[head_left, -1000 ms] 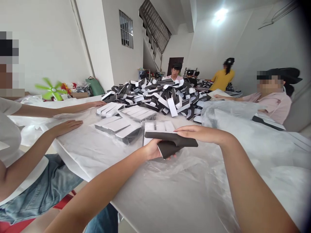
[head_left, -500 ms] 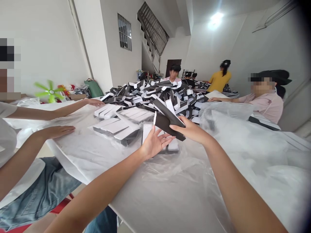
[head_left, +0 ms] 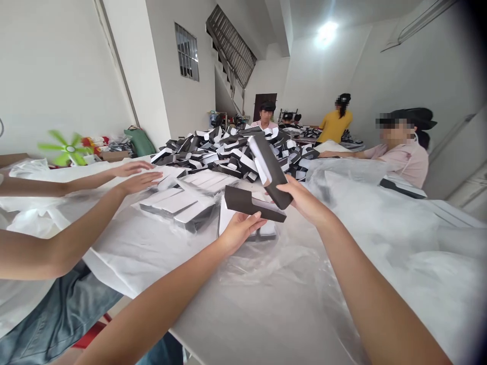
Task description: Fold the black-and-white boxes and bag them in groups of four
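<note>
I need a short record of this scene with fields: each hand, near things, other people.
Left hand: fingers at the lower edge of a dark folded card piece; grip unclear.
Right hand: holds a tilted black-and-white card piece.
Near: wrapped stacks of white-topped pieces on a plastic-covered table.
Behind: a large pile of black-and-white pieces.
Others: a co-worker's hands at left; a person in pink.

L hand [head_left: 241, 230] holds blk/wht folded card piece [head_left: 251, 203], approx. flat; R hand [head_left: 299, 195] grips 2nd piece [head_left: 268, 170], tilted steeply, just beside it. Bagged card stacks [head_left: 175, 205] nr L on plastic-sheeted table [head_left: 266, 314]; loose heap [head_left: 216, 152] far. Co-worker's hands [head_left: 139, 182] at L, nr stacks.
</note>
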Available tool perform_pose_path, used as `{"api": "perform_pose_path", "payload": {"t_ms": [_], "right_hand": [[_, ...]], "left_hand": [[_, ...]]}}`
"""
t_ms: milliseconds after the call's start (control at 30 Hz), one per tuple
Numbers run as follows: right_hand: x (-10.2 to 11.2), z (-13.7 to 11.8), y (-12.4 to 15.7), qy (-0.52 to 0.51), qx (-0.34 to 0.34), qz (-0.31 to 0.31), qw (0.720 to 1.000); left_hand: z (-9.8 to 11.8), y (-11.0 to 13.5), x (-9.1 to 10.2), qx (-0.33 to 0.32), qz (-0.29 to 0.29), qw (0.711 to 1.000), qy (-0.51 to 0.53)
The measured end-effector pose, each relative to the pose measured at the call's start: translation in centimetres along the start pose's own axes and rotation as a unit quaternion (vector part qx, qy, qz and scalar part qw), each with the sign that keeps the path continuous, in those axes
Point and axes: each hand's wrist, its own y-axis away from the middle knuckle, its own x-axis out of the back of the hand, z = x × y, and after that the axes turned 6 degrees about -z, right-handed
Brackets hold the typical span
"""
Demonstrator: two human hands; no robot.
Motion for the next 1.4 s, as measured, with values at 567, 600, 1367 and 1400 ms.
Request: {"api": "perform_pose_path", "payload": {"t_ms": [567,600,1367,1400], "right_hand": [[2.2,-1.1,1.7,-0.047,0.056,-0.103,0.992],[2.2,-1.2,1.7,-0.037,0.049,-0.108,0.992],[2.6,-1.8,2.3,0.194,-0.082,-0.089,0.974],[2.5,-1.9,2.4,0.213,-0.097,-0.090,0.968]], "left_hand": [[0.7,0.3,-0.1,0.016,-0.049,0.999,0.011],[0.7,0.3,-0.1,0.016,-0.046,0.999,0.012],[1.1,-0.2,0.3,0.026,-0.002,1.000,-0.002],[1.1,-0.2,0.4,0.033,0.003,0.999,0.000]]}}
